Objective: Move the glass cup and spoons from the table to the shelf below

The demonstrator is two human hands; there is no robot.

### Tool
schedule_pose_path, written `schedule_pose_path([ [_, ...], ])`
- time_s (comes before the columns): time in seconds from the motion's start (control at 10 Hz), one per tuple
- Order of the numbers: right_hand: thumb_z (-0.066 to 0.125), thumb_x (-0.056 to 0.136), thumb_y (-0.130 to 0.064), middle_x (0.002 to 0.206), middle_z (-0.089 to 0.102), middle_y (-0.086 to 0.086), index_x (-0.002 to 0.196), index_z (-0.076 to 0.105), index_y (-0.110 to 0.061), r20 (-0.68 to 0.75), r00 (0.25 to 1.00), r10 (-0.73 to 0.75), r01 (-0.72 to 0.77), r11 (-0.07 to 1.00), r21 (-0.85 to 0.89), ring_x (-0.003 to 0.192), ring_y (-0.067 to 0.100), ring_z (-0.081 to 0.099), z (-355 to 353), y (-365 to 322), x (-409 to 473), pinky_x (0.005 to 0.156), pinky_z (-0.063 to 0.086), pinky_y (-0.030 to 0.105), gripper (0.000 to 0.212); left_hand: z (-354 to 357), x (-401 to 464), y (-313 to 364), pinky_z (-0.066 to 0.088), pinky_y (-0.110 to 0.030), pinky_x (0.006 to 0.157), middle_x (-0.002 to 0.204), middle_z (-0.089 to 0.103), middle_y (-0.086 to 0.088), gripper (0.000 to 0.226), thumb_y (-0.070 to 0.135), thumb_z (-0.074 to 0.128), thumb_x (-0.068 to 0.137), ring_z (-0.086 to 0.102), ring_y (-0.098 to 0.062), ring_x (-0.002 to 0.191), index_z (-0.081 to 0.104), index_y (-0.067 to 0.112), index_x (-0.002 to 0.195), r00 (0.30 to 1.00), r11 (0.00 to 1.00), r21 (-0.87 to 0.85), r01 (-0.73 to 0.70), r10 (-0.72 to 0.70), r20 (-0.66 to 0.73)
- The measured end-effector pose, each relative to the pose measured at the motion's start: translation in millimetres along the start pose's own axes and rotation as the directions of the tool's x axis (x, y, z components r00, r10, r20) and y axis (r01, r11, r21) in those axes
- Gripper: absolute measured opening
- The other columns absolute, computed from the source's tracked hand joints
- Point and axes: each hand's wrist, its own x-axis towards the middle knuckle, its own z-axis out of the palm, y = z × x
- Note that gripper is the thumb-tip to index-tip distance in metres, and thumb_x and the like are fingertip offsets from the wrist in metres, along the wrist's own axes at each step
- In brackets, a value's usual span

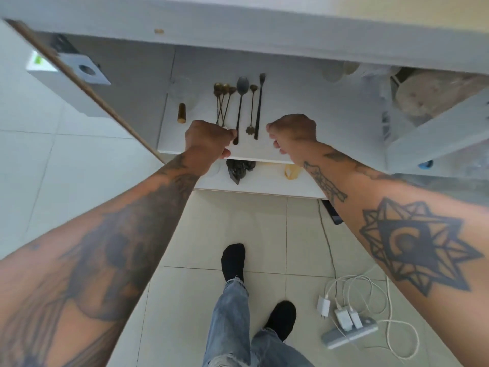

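Observation:
Several spoons lie side by side on the white shelf (304,107) under the tabletop: three small brass spoons (225,96) fanned out, a long grey spoon (241,96), a flower-ended spoon (252,107) and a dark slim one (259,107). My left hand (209,140) is curled over the converging handle ends of the brass spoons, pinching them, with a fingertip against the long spoon's handle. My right hand (291,132) hovers just right of the row as a loose fist holding nothing. A faint clear glass cup (182,90) stands at the shelf's left.
A small brown cylinder (181,113) lies left of the spoons. A black bag (239,170) and a yellow item (291,172) sit on the lower shelf. A power strip with chargers (349,329) and cables lie on the tiled floor by my socked feet (232,260).

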Motion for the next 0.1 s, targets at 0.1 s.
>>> schedule_pose_path([
  [0.1,0.048,0.089,-0.022,0.100,0.076,0.014,0.099,0.073,-0.004,-0.067,0.998,0.004,-0.014,0.990,-0.141,0.098,0.032,0.072,-27.6,1.3,-51.4,0.088,0.057,0.035,0.033,-18.6,-66.9,7.5,0.060,-0.035,0.081,0.102,0.077,-0.015,0.033,0.029,0.066,0.092,0.075,-0.031,0.088,0.076,0.000,0.103,0.992,0.982,0.157,-0.106,0.116,-0.053],
])
